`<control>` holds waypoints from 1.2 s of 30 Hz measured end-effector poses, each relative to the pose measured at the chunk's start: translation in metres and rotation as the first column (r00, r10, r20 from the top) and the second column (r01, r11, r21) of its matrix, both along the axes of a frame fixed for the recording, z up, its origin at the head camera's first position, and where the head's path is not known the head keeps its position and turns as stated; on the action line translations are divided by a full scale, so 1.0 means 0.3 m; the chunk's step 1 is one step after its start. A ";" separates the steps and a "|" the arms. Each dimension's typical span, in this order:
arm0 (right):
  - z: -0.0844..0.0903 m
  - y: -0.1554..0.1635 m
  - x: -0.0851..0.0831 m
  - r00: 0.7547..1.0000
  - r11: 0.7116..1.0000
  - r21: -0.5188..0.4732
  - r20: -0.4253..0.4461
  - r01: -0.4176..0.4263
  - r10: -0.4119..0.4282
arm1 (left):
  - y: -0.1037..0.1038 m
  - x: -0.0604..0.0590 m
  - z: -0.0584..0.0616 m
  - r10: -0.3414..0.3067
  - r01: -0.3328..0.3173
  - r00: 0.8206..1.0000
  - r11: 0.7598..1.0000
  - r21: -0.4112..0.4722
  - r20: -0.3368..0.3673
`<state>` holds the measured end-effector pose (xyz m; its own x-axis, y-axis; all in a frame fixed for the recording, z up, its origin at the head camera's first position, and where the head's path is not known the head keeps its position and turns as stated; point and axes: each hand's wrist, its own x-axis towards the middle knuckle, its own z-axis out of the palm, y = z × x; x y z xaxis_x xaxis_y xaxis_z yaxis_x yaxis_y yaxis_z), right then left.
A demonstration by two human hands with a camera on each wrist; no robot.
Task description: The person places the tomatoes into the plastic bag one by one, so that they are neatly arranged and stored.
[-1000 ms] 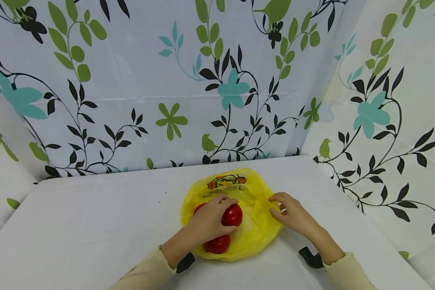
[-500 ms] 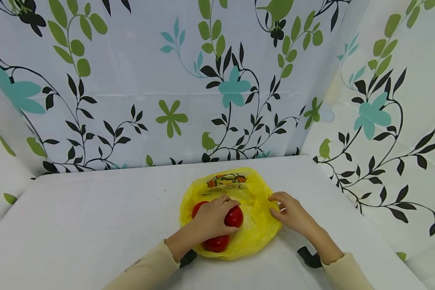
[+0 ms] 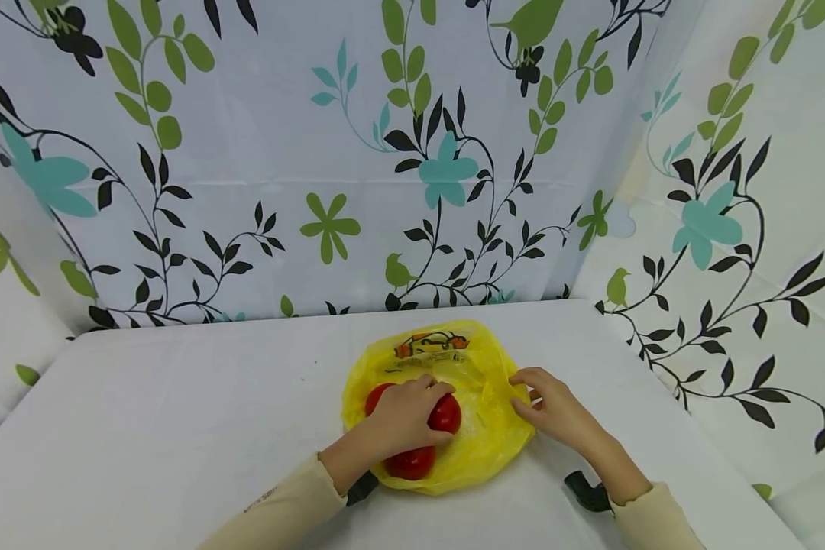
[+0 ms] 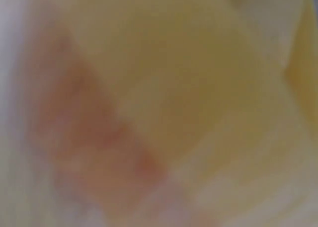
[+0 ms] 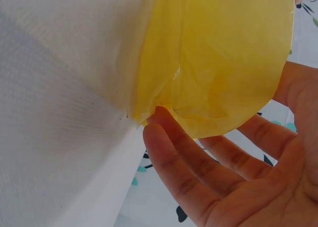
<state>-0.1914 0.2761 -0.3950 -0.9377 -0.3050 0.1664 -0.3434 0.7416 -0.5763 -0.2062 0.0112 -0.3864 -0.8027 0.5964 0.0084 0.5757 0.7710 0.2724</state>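
Observation:
A yellow plastic bag [image 3: 481, 428] lies open on the white table [image 3: 179, 428] with three red round fruits on it. My left hand [image 3: 407, 416] lies over them, fingers curled round the right fruit [image 3: 447, 415]. A second fruit [image 3: 412, 463] shows below the hand and a third [image 3: 374, 396] at its left. My right hand [image 3: 532, 393] holds the bag's right edge between thumb and fingers. In the right wrist view the bag [image 5: 223, 53] hangs over the fingers [image 5: 169, 152]. The left wrist view is a yellow and reddish blur.
Floral curtains [image 3: 357, 153] close off the table at the back and on both sides. Bare table stretches left of the bag. Black wrist straps [image 3: 587, 491] sit at both cream sleeves.
Both hands have stayed where they were, the left on the fruits, the right at the bag's edge. Only the head view has shifted slightly.

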 end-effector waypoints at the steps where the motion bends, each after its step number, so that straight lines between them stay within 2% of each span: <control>1: -0.001 -0.001 -0.002 1.000 1.000 0.000 0.001 -0.001 0.001 | -0.002 0.001 0.001 0.001 -0.001 1.000 1.000 0.002 0.004; 9: -0.006 -0.009 -0.018 1.000 1.000 0.010 -0.005 -0.007 0.007 | -0.012 -0.005 -0.008 0.014 -0.015 1.000 0.999 0.030 0.013; 18: -0.006 0.005 -0.030 0.999 1.000 0.001 -0.015 -0.028 0.028 | -0.033 -0.009 -0.012 -0.015 0.016 1.000 0.981 0.192 -0.008; 25: -0.003 0.024 -0.039 1.000 1.000 0.002 -0.019 -0.021 0.021 | -0.077 0.007 -0.008 -0.062 0.072 0.997 0.958 0.278 -0.043; 30: -0.001 0.026 -0.047 0.999 1.000 -0.001 -0.030 -0.024 0.024 | -0.112 0.021 -0.002 -0.063 0.083 0.995 0.948 0.308 -0.074; 34: -0.003 0.020 -0.043 0.999 1.000 -0.014 -0.023 -0.027 0.027 | -0.151 0.047 0.010 -0.057 0.091 0.992 0.946 0.312 -0.117; 36: -0.002 0.020 -0.036 0.999 1.000 -0.003 -0.051 -0.012 0.012 | -0.171 0.060 0.019 -0.044 0.088 0.989 0.945 0.316 -0.143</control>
<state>-0.2021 0.2822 -0.3955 -0.9243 -0.3155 0.2147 -0.3812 0.7356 -0.5600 -0.1881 -0.0401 -0.3805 -0.7401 0.5960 0.3116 0.6701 0.6143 0.4166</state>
